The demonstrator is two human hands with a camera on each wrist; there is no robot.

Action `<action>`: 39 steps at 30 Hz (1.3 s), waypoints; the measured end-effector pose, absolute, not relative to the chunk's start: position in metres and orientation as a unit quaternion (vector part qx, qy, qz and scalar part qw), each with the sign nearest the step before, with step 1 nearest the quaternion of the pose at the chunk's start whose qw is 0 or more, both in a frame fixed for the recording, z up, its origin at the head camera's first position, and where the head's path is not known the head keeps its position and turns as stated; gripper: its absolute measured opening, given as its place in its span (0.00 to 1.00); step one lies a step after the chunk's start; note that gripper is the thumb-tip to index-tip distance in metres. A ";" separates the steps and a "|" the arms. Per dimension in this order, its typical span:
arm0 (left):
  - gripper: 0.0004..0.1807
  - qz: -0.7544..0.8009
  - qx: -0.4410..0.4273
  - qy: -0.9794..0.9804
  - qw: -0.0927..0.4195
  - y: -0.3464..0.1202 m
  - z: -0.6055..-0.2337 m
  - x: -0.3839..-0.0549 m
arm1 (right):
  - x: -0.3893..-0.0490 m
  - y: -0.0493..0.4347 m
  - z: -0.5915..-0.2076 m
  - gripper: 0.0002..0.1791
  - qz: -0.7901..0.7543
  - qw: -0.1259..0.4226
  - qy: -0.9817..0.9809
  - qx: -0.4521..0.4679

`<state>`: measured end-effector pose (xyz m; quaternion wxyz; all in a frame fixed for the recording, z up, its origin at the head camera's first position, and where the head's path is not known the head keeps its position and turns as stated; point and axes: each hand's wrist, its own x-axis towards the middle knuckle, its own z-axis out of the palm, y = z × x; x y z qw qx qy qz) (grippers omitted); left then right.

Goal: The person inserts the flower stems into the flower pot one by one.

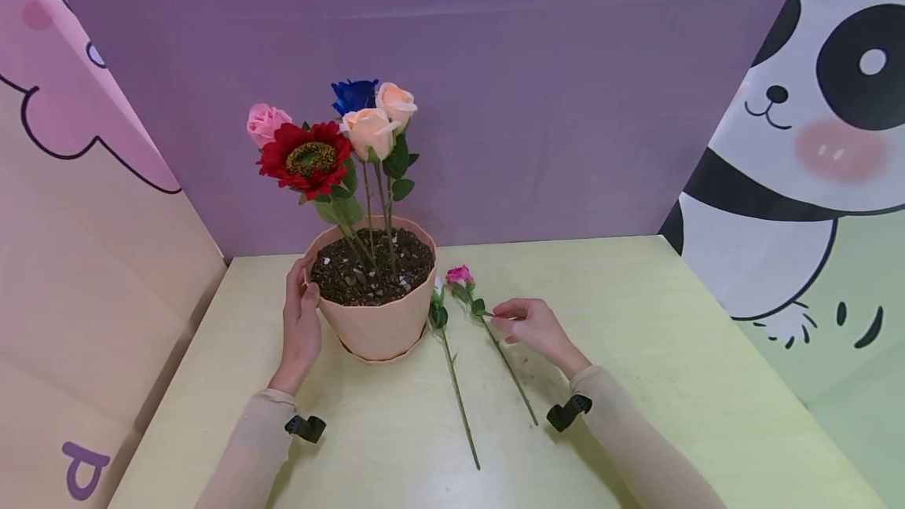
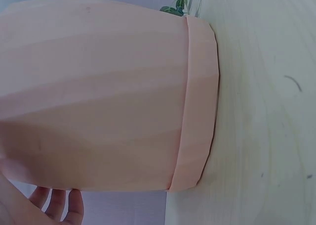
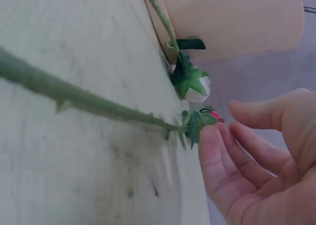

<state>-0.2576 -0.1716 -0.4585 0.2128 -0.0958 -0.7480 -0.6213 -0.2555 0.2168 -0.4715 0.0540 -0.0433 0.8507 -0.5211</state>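
Note:
A pale pink flowerpot (image 1: 375,328) full of dark soil (image 1: 339,277) stands on a matching saucer. My left hand (image 1: 302,328) holds the pot's left side, thumb near the rim and fingers around the far side. To the right of the pot, my right hand (image 1: 533,330) is beside the upper stem of a magenta rose (image 1: 459,276) lying on the table. Its thumb and fingers are apart in the right wrist view, with the rose's leaves (image 3: 197,123) just beyond the fingertips. A white rose (image 3: 200,88) lies between that rose and the pot, its stem toward me.
Upright in the soil are a red sunflower-like bloom (image 1: 309,158), a pink rose (image 1: 267,125), a blue rose (image 1: 355,97) and two peach roses (image 1: 371,133). The pale table (image 1: 636,383) meets a purple backdrop (image 1: 551,100). A panda-print panel (image 1: 799,179) borders the right side.

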 end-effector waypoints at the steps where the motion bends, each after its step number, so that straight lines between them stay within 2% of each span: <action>1: 0.28 -0.621 -0.095 -0.749 0.211 -0.172 -0.459 -0.257 | -0.255 0.217 -0.473 0.19 -0.517 0.058 0.853 -0.042; 18: 0.27 -0.622 -0.095 -0.748 0.211 -0.172 -0.460 -0.259 | -0.258 0.215 -0.488 0.11 -0.448 0.099 0.888 -0.016; 39: 0.27 -0.623 -0.097 -0.746 0.216 -0.172 -0.460 -0.259 | -0.260 0.208 -0.491 0.11 -0.425 0.067 0.903 -0.004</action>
